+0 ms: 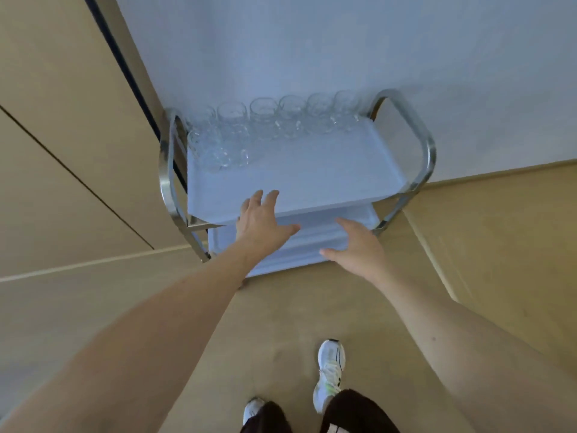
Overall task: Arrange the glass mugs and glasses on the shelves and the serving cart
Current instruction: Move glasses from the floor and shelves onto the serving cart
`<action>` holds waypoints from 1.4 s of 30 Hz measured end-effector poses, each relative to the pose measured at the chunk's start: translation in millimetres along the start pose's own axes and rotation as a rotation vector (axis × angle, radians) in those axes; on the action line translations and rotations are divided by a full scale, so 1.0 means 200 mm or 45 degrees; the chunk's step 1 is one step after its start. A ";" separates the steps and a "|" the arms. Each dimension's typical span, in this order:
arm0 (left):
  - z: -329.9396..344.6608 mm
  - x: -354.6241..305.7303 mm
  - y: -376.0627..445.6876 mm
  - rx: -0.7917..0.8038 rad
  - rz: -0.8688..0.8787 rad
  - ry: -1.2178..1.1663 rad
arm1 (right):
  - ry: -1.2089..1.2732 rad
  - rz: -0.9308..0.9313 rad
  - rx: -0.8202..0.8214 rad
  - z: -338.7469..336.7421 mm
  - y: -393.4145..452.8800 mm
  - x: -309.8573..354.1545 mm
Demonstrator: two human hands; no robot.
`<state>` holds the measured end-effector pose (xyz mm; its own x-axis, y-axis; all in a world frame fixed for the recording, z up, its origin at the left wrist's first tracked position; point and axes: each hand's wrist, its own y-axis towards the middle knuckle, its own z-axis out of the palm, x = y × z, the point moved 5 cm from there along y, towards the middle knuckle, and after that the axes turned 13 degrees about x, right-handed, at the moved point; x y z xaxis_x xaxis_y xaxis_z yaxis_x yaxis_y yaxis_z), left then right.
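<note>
A serving cart (312, 170) with white trays and a chrome frame stands against the wall. Several clear glass mugs (290, 115) line the far edge of its top tray, and a few more glasses (218, 151) cluster at the far left corner. My left hand (262, 220) hovers over the near edge of the top tray with fingers spread, holding nothing. My right hand (356, 248) is lower, in front of the lower tray (312, 242), fingers straight and empty.
Chrome handles (418, 145) rise at both ends of the cart. A beige cabinet panel (68, 120) stands to the left, a white wall (312, 42) behind. My feet in white shoes (331, 370) stand on the tan floor below.
</note>
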<state>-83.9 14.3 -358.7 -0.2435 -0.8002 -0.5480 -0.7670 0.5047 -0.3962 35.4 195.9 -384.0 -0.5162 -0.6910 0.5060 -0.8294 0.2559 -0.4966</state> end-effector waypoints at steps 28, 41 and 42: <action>-0.06 -2.84 0.23 -0.150 0.929 0.350 | -0.107 0.138 -0.824 -2.29 -0.85 -0.88; 0.36 -3.85 0.29 0.020 1.323 0.362 | -0.144 0.484 -1.066 -2.82 -1.25 -1.52; 0.39 -3.90 0.31 0.040 1.349 0.362 | -0.139 0.511 -1.078 -2.84 -1.26 -1.56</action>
<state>104.9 694.7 -13.1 -0.9013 0.0010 -0.4331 -0.0733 0.9852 0.1549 284.8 731.9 -15.6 -0.8096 -0.4931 0.3184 -0.4954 0.8650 0.0799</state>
